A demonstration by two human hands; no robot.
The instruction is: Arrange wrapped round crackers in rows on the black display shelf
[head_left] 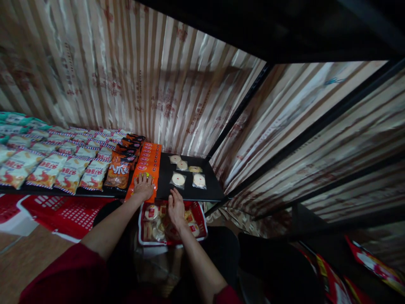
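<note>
My left hand [143, 186] lies flat with fingers spread on the front end of an orange box [148, 162] on a black shelf [190, 193]. My right hand [176, 207] hovers over a red basket [201, 216] below the shelf's front edge. Its fingers point up toward the shelf, and I cannot see whether they hold anything. The basket holds several small wrapped snacks [152, 212]. Several clear-wrapped round cakes [178, 180] lie on the shelf to the right of the orange box.
Rows of white and red snack bags [47, 171] and orange bags [118, 171] fill the shelf to the left. Striped paper [152, 80] covers the wall behind. A black upright post [237, 114] marks the shelf's right end. Red baskets [63, 213] lie on the floor at the left.
</note>
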